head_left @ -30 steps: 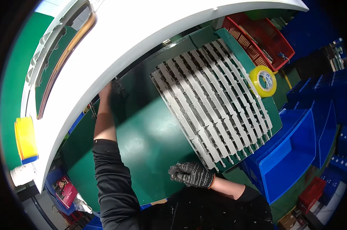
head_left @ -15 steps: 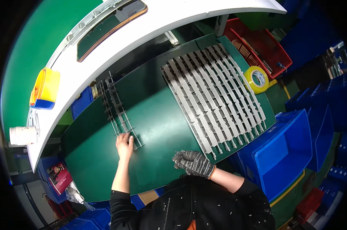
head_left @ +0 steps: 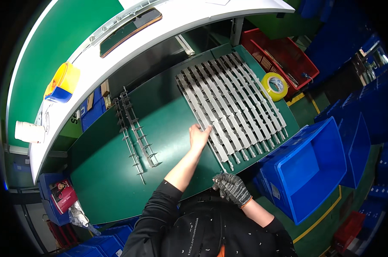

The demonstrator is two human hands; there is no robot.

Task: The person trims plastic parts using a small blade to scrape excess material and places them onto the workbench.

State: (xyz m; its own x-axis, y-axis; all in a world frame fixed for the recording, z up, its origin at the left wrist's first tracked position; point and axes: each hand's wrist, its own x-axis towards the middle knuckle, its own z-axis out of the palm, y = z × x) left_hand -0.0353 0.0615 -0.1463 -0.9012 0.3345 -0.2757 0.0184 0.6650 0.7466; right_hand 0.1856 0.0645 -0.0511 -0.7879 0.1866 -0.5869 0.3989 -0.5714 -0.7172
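Observation:
My bare left hand [head_left: 198,138] is at the left edge of a row of long grey slotted strips [head_left: 234,115]. Its thumb and fingers lie on either side of the outermost strip, closing around it. My right hand [head_left: 233,189], in a grey knitted glove, is by the near end of that strip with its fingers curled. What those fingers hold, if anything, is hidden. Farther left on the green table, two thin dark metal racks with short cross-pieces lie side by side: a left rack [head_left: 128,139] and a right rack [head_left: 138,128].
The green table [head_left: 99,180] has a yellow tape roll [head_left: 274,86] at its far right, beside a red basket [head_left: 303,64]. A blue bin [head_left: 311,167] stands at the right. Above the far side, a white shelf [head_left: 89,64] carries a phone [head_left: 131,31] and a white cup [head_left: 30,132].
My left hand has left the dark racks and moved right to the grey strips. The left rack now lies apart from the other. My gloved hand has shifted slightly right and nearer me.

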